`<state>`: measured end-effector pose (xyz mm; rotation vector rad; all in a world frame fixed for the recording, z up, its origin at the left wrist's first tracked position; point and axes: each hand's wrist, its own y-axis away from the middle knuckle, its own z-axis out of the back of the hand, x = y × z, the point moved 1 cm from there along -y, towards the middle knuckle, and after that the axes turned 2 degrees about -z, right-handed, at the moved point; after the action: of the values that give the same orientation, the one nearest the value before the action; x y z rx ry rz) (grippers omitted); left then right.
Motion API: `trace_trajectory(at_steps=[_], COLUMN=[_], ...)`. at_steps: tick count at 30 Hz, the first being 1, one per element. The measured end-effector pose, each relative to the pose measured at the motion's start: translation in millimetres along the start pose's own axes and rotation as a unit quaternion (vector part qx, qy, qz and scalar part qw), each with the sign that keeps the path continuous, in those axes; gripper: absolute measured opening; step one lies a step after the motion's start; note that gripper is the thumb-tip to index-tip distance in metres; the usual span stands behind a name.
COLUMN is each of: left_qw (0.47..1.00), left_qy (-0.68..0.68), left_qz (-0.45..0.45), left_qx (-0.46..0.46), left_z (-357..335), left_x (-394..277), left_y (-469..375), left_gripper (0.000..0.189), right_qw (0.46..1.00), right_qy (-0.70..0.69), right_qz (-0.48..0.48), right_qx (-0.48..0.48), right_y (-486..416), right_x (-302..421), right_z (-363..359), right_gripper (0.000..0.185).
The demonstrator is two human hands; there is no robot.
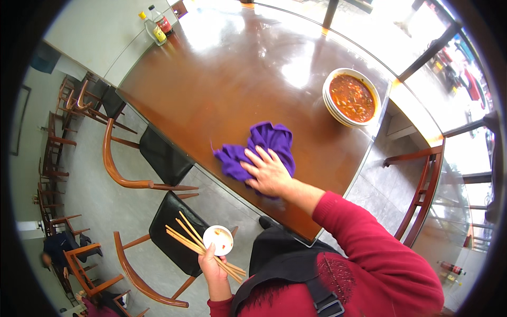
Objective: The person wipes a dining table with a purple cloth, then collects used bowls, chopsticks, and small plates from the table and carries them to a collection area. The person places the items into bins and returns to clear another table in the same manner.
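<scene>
My right hand (270, 174) lies flat, its fingers spread, on a crumpled purple cloth (273, 136). Under the cloth is the glossy brown tabletop (186, 95), close to its near edge. Off that edge, over a black-seated chair, my left hand (214, 267) grips a small white bowl (219, 247) together with several wooden chopsticks (183, 239). Red bits of food residue show inside the small bowl. On the table's right side stands a stack of white bowls (329, 106); the top one contains a red, oily soup (352, 97) with food pieces.
Two sauce or vinegar bottles (157, 29) stand by the wall at the far left of the table. Wooden chairs with black seats (166, 154) line the near side. Another wooden chair (422, 194) is at the right. People (59, 253) sit in the background at lower left.
</scene>
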<state>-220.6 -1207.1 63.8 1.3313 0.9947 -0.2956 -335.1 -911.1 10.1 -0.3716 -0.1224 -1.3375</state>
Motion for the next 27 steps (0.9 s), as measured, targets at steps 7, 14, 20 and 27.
trace_trajectory(at_steps=[7, 14, 20, 27], left_qw=[1.0, 0.995, 0.994, 0.992], left_qy=[0.019, -0.032, -0.053, -0.082], left_qz=[0.01, 0.009, 0.02, -0.005], left_qx=[0.014, 0.094, 0.093, 0.093], left_z=[-28, -78, -122, -132], left_x=[-18, -77, -146, -195], left_y=[-17, -102, -181, -236], left_gripper=[0.021, 0.022, 0.036, 0.031], right_qw=[0.999, 0.995, 0.96, 0.871], right_qy=[0.011, -0.024, 0.076, 0.197], right_qz=[0.007, -0.081, -0.217, -0.425], right_qx=[0.043, -0.046, -0.162, -0.149], right_y=[115, 11, -131, -229], right_x=[-6, -21, -95, -262], right_z=[46, 24, -2, 16], right_gripper=[0.06, 0.044, 0.029, 0.036])
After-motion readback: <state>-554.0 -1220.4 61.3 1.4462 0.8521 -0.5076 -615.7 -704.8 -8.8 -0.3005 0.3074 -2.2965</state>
